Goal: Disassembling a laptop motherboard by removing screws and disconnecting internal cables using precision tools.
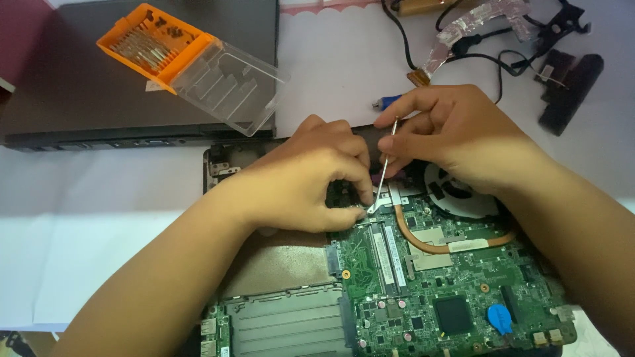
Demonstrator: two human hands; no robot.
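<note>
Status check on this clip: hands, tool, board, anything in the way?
Right hand shut on screwdriver, tip down at the circuit board. Left hand pinching beside the tip. Copper pipe and fan close by, nothing blocking.

An orange bit case (pixel 147 41) with a clear hinged lid (pixel 228 84) lies well up and to the left of the left hand (pixel 307 178), resting on a dark closed laptop. The orange tray is rectangular and holds rows of thin metal bits; the see-through lid is folded open toward the hand. Two pale strip labels (pixel 390 254) run along the memory sticks just below and to the right of the left hand, under the right hand (pixel 450 132). No signs or lit screens show.
</note>
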